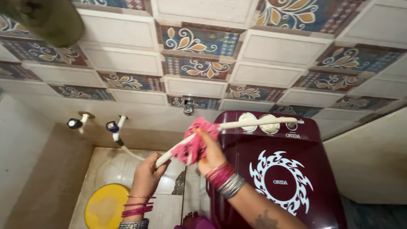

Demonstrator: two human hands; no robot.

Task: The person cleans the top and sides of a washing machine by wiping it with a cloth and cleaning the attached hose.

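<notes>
Beside the maroon washing machine we grip a white stick in our left hand, steadying it, while our right hand clamps a pink cloth around its middle (bangles on both wrists).

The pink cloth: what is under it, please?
Under the pink cloth runs a white stick, visible on both sides. The left hand grips its lower end; the right hand presses the cloth. The covered stretch is hidden.
</notes>
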